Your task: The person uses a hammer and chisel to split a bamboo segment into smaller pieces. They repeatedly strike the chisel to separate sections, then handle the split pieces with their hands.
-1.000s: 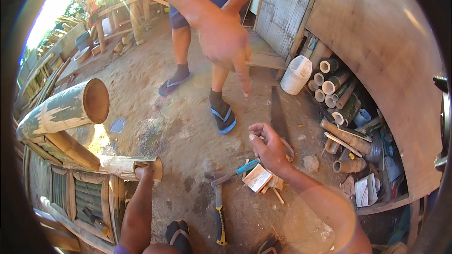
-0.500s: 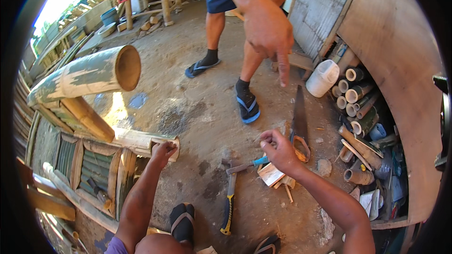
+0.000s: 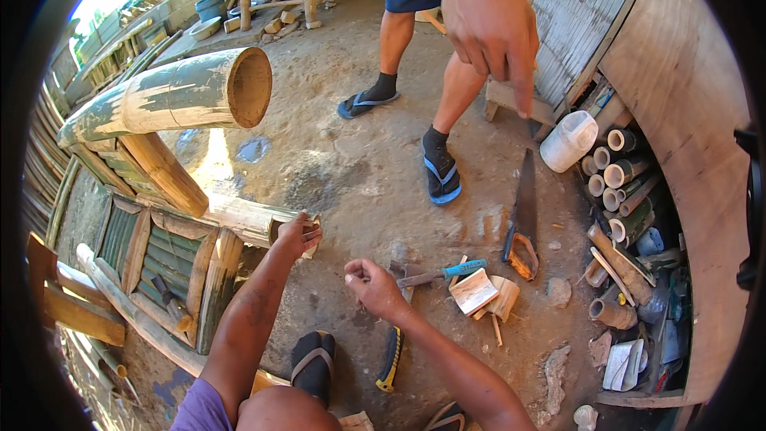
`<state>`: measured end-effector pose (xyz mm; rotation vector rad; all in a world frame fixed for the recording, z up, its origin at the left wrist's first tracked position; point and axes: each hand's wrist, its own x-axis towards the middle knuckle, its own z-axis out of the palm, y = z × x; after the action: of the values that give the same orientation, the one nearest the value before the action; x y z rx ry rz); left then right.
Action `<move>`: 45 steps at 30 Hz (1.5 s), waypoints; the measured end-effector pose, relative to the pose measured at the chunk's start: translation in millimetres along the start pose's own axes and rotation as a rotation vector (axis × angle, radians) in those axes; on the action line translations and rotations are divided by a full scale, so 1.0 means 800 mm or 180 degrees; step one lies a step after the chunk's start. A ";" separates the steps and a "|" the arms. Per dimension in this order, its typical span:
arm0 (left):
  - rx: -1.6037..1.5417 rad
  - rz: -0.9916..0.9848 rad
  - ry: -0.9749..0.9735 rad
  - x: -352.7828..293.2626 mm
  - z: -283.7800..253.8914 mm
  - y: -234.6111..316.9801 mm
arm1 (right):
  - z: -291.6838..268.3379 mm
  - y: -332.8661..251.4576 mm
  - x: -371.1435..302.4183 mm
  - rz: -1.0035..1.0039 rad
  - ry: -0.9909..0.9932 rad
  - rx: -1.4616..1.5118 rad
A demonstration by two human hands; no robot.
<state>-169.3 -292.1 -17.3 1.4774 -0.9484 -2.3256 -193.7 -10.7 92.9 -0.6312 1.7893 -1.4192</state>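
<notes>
left hand point(image 3: 298, 235): you're at the bamboo pole point(image 3: 239, 215) end, grip hard to tell
right hand point(image 3: 375, 287): your grip hangs loosely spread near the hammer point(image 3: 390, 361)

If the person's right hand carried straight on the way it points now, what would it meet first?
Probably the left hand, at the end of the low bamboo pole; the right hand points roughly that way. Depth is unclear, so it might pass above.
</notes>
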 end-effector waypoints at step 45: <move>0.1035 0.0559 -0.0607 0.023 -0.055 -0.027 | -0.028 0.049 0.005 0.0018 0.0515 0.0340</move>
<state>-136.1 -302.3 -56.4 1.2288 -1.5030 -2.2934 -211.2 9.5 56.1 -0.4669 1.8224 -1.5893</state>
